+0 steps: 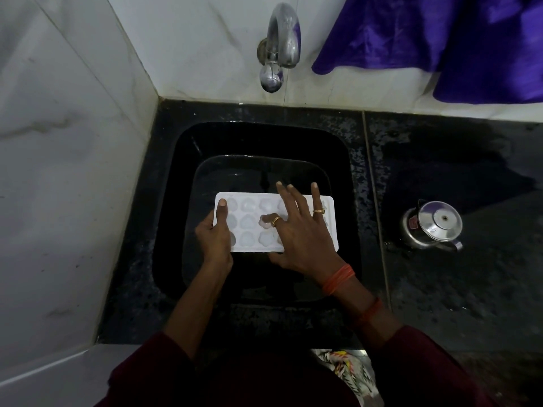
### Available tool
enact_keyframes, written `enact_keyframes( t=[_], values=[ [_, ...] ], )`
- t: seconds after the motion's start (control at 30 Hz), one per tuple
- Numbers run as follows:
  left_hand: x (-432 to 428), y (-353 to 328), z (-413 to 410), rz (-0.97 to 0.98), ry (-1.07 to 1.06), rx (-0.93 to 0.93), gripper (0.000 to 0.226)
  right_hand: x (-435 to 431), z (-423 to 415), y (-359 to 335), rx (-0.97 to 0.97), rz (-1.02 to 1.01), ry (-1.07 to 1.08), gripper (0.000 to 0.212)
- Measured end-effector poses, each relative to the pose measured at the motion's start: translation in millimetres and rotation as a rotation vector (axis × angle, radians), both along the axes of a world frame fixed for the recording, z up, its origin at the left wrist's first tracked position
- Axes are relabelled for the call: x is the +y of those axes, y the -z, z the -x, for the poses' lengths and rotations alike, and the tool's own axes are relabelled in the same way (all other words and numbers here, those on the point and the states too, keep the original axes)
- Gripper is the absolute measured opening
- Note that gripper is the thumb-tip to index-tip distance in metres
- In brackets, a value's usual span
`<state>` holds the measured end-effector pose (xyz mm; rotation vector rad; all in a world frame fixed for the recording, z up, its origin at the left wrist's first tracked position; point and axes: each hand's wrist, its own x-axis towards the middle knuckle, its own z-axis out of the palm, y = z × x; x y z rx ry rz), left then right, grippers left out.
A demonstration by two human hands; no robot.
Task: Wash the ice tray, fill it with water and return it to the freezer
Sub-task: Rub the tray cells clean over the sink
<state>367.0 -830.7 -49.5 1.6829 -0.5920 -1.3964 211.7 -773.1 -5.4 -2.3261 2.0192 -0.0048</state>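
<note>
Two hands on ice tray [249,226] | left hand [214,239] pinches left end | right hand [302,230] spread flat, rubbing cups | risk: one-ended wet grip, tray tips into sink [338,148]

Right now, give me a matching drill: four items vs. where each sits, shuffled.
Items:
1 ice tray
2 tap
3 purple cloth
4 steel pot

Places:
A on the counter, right of the sink
B inside the sink basin
C on the back wall, above the sink
D hanging at top right

Pairs: 1-B; 2-C; 3-D; 4-A
</note>
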Motion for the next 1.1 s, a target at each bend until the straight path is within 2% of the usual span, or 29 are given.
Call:
enact_keyframes(
  t=[0.27, 0.53, 0.67, 0.8, 0.93, 1.1],
  values=[
    [0, 1, 0, 0.010, 0.004, 0.012, 0.025, -2, 0, -7, 0.147, 0.037, -0.061, 0.062],
    [-2, -1, -2, 0.008, -0.018, 0.029, 0.032, 1, 1, -14, 0.043, 0.084, -0.071, 0.058],
    [-3, -2, -2, 0.018, -0.018, 0.029, 0.028, 2, 0, -15, 0.009, 0.131, -0.067, 0.057],
    [-1, -2, -3, 0.006, -0.019, 0.046, 0.024, 1, 1, -11, 0.007, 0.038, -0.084, 0.070],
    [3, -2, -2, 0.000, -0.014, 0.049, 0.023, 0, 3, -7, 0.077, -0.036, -0.108, 0.067],
    [7, -6, -1, 0.011, -0.009, 0.048, 0.023, -2, 1, -8, 0.059, -0.028, -0.071, 0.077]
  ],
)
